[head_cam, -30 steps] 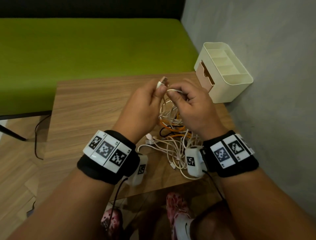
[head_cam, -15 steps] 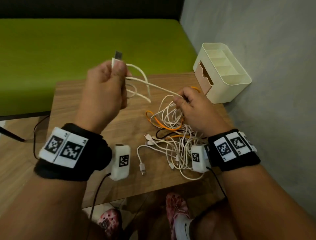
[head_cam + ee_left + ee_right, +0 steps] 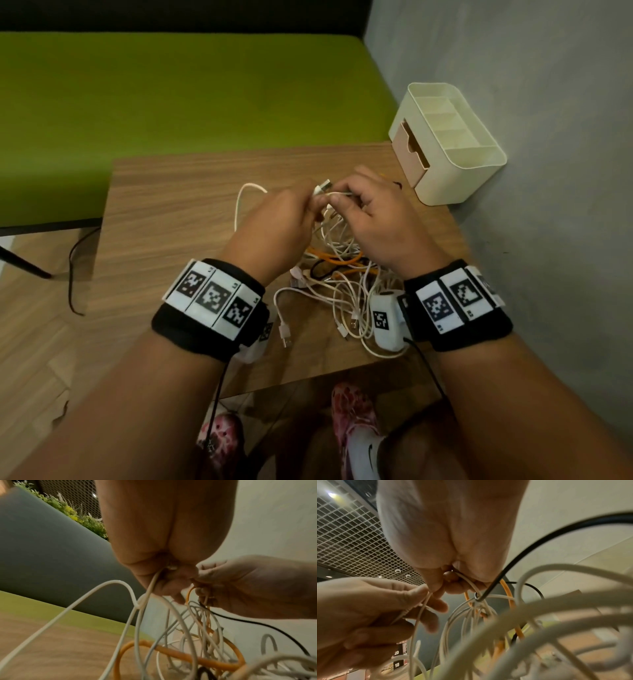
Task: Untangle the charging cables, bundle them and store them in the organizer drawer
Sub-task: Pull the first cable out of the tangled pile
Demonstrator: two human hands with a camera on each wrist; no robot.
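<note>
A tangle of white, orange and black charging cables (image 3: 342, 274) lies on the wooden table (image 3: 178, 219). Both hands meet above its far side. My left hand (image 3: 284, 222) pinches a white cable (image 3: 245, 197) near its USB plug (image 3: 323, 186); a loop of that cable arcs out to the left. My right hand (image 3: 370, 212) pinches the same white cable just beside the left fingers. In the left wrist view the white cable (image 3: 147, 592) runs out of the left fist, and in the right wrist view a white strand (image 3: 469, 582) leaves the right fingers. The cream organizer (image 3: 455, 161) has its drawer (image 3: 409, 150) partly pulled out.
The organizer stands at the table's far right corner against a grey wall (image 3: 548, 171). A green bench (image 3: 171, 96) runs behind the table. Loose USB ends (image 3: 284, 334) lie near the front edge. Feet in shoes (image 3: 356, 425) show below the table.
My left hand, which had lifted the white cable's plug up and to the left half a second ago, has come back down to meet the right hand over the tangle.
</note>
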